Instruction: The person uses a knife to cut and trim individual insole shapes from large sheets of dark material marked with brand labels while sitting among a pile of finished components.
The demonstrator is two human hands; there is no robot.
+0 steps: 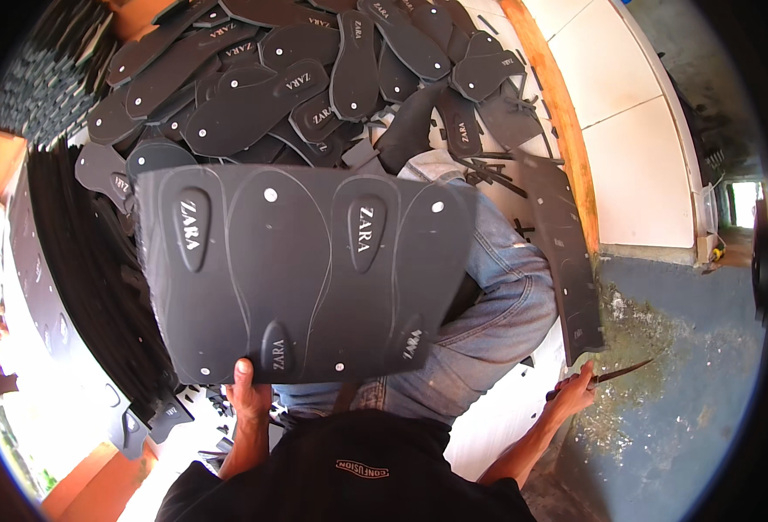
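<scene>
My left hand (249,398) grips the lower edge of a dark foam sheet (292,252), thumb on top and fingers underneath. Curved outlines of shoe soles run across the sheet, with pale printed lettering and small white dots. It lies tilted above my lap and hides part of my legs. Out to the right, my right hand (573,391) is closed round the handle of a knife (623,372). The narrow, dark blade points to the right, away from the sheet.
Cut-out foam soles (253,109) lie heaped at the far side. A stack of dark sheets (97,278) curves along the left. Another dark strip of sheet (562,252) leans near the wooden edge (566,113) on the right. Thin foam offcuts (497,170) litter the white floor.
</scene>
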